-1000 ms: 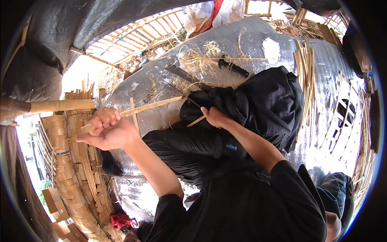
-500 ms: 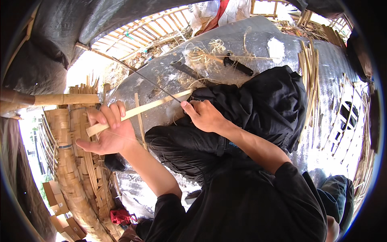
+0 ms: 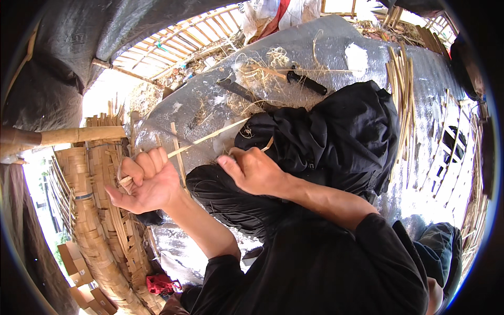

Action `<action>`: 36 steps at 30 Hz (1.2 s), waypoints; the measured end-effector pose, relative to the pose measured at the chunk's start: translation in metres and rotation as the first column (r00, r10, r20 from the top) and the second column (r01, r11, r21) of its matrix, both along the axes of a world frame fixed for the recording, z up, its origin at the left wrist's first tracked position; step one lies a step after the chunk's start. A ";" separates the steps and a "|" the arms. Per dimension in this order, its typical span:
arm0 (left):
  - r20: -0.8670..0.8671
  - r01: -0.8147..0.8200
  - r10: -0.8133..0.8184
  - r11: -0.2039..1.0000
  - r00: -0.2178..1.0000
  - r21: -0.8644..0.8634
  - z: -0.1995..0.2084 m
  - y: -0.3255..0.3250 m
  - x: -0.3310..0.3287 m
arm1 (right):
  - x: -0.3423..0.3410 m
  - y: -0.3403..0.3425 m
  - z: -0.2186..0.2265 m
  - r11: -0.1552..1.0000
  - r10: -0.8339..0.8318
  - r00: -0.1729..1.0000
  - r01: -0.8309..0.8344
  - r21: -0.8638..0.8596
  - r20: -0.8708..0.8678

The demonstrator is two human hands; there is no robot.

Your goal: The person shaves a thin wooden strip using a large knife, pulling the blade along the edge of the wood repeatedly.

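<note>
My left hand (image 3: 149, 181) is closed around a pale bamboo strip (image 3: 220, 131), whose short end pokes out below the fingers. The strip slants up to the right, its far end by the black cloth over my leg. My right hand (image 3: 257, 170) grips a long knife (image 3: 269, 144); the end of its wooden handle shows behind the fist. The dark blade is smeared by motion and stretches left toward my left hand, close to the strip. Whether blade and strip touch, I cannot tell.
Ahead on the grey sheet (image 3: 336, 42) lie a black-handled tool (image 3: 307, 83), a dark tube-like piece (image 3: 239, 90) and curly shavings (image 3: 262, 79). A bundle of bamboo strips (image 3: 401, 105) lies to the right. Woven bamboo (image 3: 86, 194) stands at left, beneath a thick bamboo pole (image 3: 84, 135).
My right hand has moved down slightly, swinging the blade lower and toward me. The left hand has curled tighter, and the strip now shows its narrow edge.
</note>
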State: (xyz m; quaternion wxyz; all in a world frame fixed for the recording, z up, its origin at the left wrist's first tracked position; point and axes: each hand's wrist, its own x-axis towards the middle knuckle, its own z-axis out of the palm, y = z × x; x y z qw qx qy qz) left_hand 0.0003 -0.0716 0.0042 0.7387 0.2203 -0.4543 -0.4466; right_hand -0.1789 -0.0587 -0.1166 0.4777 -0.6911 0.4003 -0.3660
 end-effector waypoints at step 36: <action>-0.065 -0.321 0.323 0.946 0.944 0.035 -0.003 -0.014 -0.036 | -0.006 -0.017 -0.018 0.986 -0.022 1.000 0.024 0.165 -0.016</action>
